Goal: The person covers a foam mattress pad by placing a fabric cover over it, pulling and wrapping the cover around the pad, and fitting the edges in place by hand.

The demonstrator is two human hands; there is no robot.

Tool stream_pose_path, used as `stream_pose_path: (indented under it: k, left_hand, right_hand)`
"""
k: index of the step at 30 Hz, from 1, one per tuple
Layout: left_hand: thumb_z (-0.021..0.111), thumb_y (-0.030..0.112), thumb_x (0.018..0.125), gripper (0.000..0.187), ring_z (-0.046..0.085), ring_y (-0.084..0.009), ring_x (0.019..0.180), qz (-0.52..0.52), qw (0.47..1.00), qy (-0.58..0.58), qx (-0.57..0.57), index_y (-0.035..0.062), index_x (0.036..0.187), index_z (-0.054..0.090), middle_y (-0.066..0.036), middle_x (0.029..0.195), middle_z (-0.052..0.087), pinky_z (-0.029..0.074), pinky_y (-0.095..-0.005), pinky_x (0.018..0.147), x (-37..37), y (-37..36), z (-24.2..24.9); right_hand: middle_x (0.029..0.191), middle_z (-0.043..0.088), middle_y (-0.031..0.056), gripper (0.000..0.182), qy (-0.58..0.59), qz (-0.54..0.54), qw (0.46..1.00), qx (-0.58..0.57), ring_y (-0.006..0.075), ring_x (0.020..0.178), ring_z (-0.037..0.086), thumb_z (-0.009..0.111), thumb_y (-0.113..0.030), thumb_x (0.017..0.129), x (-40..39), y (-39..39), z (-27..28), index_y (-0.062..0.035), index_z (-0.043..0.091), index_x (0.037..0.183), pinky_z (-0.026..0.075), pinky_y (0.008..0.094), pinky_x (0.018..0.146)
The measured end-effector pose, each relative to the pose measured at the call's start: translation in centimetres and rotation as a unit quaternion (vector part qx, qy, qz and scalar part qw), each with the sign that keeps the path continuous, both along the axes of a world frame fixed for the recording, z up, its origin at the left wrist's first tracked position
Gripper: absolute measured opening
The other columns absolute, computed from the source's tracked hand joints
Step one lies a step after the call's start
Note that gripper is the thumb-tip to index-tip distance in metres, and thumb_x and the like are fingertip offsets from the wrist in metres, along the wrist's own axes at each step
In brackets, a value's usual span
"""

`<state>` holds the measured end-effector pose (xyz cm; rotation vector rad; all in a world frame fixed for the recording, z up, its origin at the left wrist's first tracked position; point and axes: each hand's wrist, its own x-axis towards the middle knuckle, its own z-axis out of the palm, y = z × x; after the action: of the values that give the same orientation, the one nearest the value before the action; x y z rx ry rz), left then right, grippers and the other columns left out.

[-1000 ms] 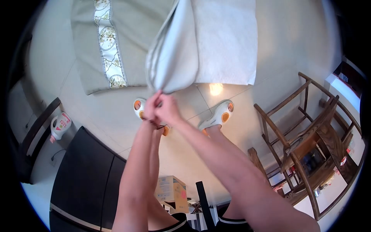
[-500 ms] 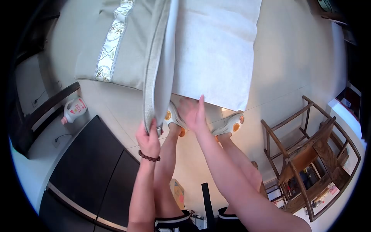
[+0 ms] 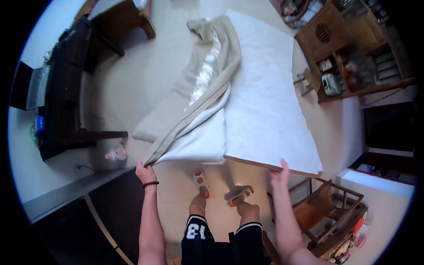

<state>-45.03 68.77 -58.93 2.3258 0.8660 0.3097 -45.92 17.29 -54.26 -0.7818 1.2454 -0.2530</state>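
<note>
A beige fabric cover [image 3: 176, 115] with a shiny patterned strip [image 3: 205, 75] lies folded back on the left. Its near corner is pinched in my left hand [image 3: 146, 172], which wears a dark beaded bracelet. White lining shows below the cover's zipped edge. Beside it stretches a long white pad [image 3: 268, 95] with a brown near edge. My right hand [image 3: 279, 173] is at that near edge, close to the right corner, its fingers closed on the edge with the thumb up.
A wooden chair [image 3: 314, 207] stands at the lower right, a wooden cabinet [image 3: 353, 48] at the upper right. On the left are a dark table [image 3: 66, 97], a detergent bottle [image 3: 116, 153] and a black cabinet [image 3: 119, 203].
The view has risen and shows more of the room. My hands have spread apart; the right, open before, has closed on the pad's edge. The cover is pulled further left and crumpled.
</note>
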Motion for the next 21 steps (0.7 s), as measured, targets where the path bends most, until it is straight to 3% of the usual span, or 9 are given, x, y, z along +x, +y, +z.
stream_pose_path:
  k: [4, 5, 9, 12, 14, 16, 18, 20, 21]
  left_hand:
    - [0.070, 0.019, 0.085, 0.024, 0.059, -0.0333, 0.071, -0.199, 0.978, 0.009, -0.066, -0.0015, 0.092, 0.059, -0.018, 0.078, 0.062, 0.046, -0.0411, 0.064, 2.6, -5.3, 10.1]
    - [0.074, 0.032, 0.084, 0.036, 0.053, -0.0364, 0.070, -0.249, 0.967, -0.003, -0.048, 0.0011, 0.086, 0.057, -0.018, 0.076, 0.053, 0.042, -0.0446, 0.061, 2.4, -9.0, 11.2]
    - [0.075, 0.033, 0.084, 0.039, 0.053, -0.0340, 0.071, -0.361, 0.910, -0.028, -0.203, 0.0000, 0.084, 0.055, -0.016, 0.078, 0.052, 0.045, -0.0433, 0.067, 2.2, -19.5, 17.5]
    - [0.064, 0.047, 0.090, 0.049, 0.064, -0.0310, 0.086, -0.250, 0.882, 0.123, -0.380, 0.0000, 0.104, 0.068, -0.018, 0.099, 0.068, 0.052, -0.0382, 0.080, 1.0, -20.6, 11.9]
    - [0.059, 0.054, 0.091, 0.057, 0.068, -0.0303, 0.099, -0.028, 0.798, 0.312, -0.515, 0.0023, 0.112, 0.069, -0.018, 0.111, 0.070, 0.052, -0.0355, 0.087, 2.0, -19.1, 8.6]
    - [0.057, 0.057, 0.091, 0.058, 0.069, -0.0281, 0.102, -0.147, 0.879, 0.313, -0.327, 0.0038, 0.110, 0.070, -0.017, 0.109, 0.071, 0.052, -0.0359, 0.088, -2.9, -16.4, -1.9]
    - [0.060, 0.056, 0.089, 0.057, 0.069, -0.0264, 0.099, -0.207, 0.862, 0.402, -0.228, 0.0040, 0.110, 0.071, -0.016, 0.106, 0.072, 0.053, -0.0375, 0.087, -3.6, -13.1, 1.1]
    - [0.062, 0.057, 0.088, 0.057, 0.070, -0.0235, 0.092, -0.182, 0.840, 0.423, -0.286, 0.0042, 0.107, 0.071, -0.013, 0.099, 0.074, 0.054, -0.0368, 0.084, -3.7, -10.7, 4.3]
    - [0.063, 0.053, 0.089, 0.053, 0.070, -0.0199, 0.081, -0.142, 0.862, 0.384, -0.298, 0.0018, 0.102, 0.071, -0.010, 0.090, 0.074, 0.055, -0.0336, 0.077, -7.1, -8.3, -1.4]
  right_hand:
    - [0.093, 0.065, 0.0139, 0.041, -0.004, 0.020, 0.999, -0.043, 0.0302, 0.081, 0.064, 0.076, -0.024, 0.083, 1.4, -4.2, 7.6, -0.0018, 0.057, 0.111, 0.056, 0.0463, 0.071]
    - [0.089, 0.065, 0.0128, 0.040, 0.004, 0.020, 0.998, -0.052, 0.0299, 0.078, 0.064, 0.077, -0.024, 0.082, 2.3, -4.7, 9.2, -0.0023, 0.058, 0.110, 0.057, 0.0455, 0.067]
    - [0.093, 0.064, 0.0150, 0.039, 0.003, 0.035, 0.998, -0.055, 0.0311, 0.076, 0.065, 0.076, -0.021, 0.083, 3.9, -3.6, 8.7, -0.0017, 0.057, 0.111, 0.057, 0.0456, 0.058]
    - [0.098, 0.064, 0.0187, 0.041, 0.026, 0.028, 0.999, -0.021, 0.0347, 0.076, 0.065, 0.076, -0.020, 0.082, 3.6, -3.6, 6.2, 0.0009, 0.056, 0.112, 0.057, 0.0488, 0.058]
    - [0.105, 0.062, 0.0191, 0.043, 0.024, 0.047, 0.999, -0.007, 0.0356, 0.085, 0.065, 0.073, -0.022, 0.084, 5.4, -4.9, 4.0, -0.0047, 0.052, 0.118, 0.058, 0.0505, 0.064]
    - [0.105, 0.062, 0.0196, 0.049, 0.073, 0.015, 0.997, -0.001, 0.0358, 0.084, 0.064, 0.076, -0.025, 0.082, 5.1, -5.9, 4.0, -0.0037, 0.051, 0.119, 0.058, 0.0492, 0.064]
    - [0.101, 0.065, 0.0185, 0.042, 0.145, -0.044, 0.988, -0.041, 0.0346, 0.078, 0.066, 0.078, -0.023, 0.082, 5.3, -6.7, 2.4, 0.0018, 0.058, 0.109, 0.058, 0.0458, 0.060]
    - [0.100, 0.065, 0.0175, 0.042, 0.176, -0.062, 0.982, -0.042, 0.0335, 0.078, 0.066, 0.079, -0.025, 0.082, 3.7, -7.6, -0.6, 0.0020, 0.059, 0.107, 0.058, 0.0446, 0.059]
    - [0.100, 0.065, 0.0165, 0.041, 0.207, -0.074, 0.974, -0.050, 0.0325, 0.078, 0.066, 0.079, -0.026, 0.082, 3.0, -8.1, -2.2, 0.0021, 0.060, 0.105, 0.058, 0.0434, 0.059]
